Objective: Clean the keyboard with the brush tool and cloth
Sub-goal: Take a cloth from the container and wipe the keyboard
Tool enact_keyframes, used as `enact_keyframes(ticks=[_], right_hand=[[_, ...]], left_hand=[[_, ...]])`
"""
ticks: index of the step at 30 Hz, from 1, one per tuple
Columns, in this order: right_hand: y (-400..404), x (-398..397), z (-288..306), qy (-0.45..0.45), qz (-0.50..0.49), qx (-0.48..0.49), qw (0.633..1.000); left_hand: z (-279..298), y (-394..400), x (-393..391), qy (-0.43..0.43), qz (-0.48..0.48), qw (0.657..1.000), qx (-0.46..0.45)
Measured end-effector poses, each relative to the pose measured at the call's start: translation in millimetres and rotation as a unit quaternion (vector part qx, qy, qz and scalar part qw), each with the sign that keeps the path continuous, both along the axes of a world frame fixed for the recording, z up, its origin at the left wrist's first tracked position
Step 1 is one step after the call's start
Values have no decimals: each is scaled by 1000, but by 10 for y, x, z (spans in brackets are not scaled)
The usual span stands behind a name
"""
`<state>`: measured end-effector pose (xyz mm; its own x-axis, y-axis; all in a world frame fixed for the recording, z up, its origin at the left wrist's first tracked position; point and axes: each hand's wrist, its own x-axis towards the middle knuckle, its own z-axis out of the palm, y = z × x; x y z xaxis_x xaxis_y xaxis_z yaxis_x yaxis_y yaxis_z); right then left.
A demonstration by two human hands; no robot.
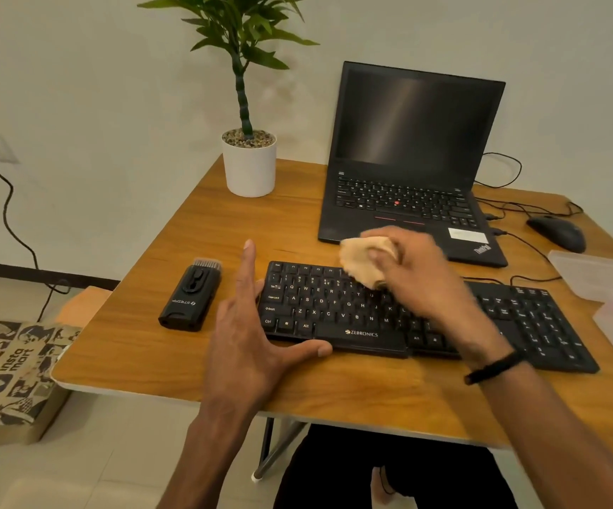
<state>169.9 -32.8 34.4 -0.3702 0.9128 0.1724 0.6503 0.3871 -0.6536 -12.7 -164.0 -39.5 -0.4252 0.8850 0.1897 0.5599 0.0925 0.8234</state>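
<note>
the right hand [415,273] pinched a crumpled cloth [365,260] on the upper keys of the keyboard [338,310]. the left hand [257,336] was spread, bracing the keyboard's left end. the brush tool [190,299] lay on the desk [172,358] just left of the keyboard.

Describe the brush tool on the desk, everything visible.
The brush tool is a small black block, plastic by its look, with a short row of pale bristles at its far end and a grey logo on top. It lies flat on the wooden table, left of the keyboard, untouched by either hand.
</note>
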Motion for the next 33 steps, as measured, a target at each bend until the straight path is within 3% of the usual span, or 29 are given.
enact_keyframes(ticks=[3, 7, 18, 23, 26, 33], right_hand=[[113, 428, 24, -89, -75, 69, 991], [168, 570, -82, -194, -39, 16, 980], [243, -32, -181, -109, 125, 0, 986], [319, 333, -57, -220, 76, 15, 972], [257, 408, -111, -235, 45, 25, 971], [255, 37, -218, -134, 133, 30, 982]], left_hand=[[0, 12, 3, 1, 0, 1000, -3], [6, 8, 7, -4, 0, 1000, -3], [0, 9, 21, 1, 4, 1000, -4], [-9, 6, 13, 7, 0, 1000, 1], [1, 6, 20, 10, -1, 1000, 2], [-22, 17, 17, 8, 2, 1000, 0]])
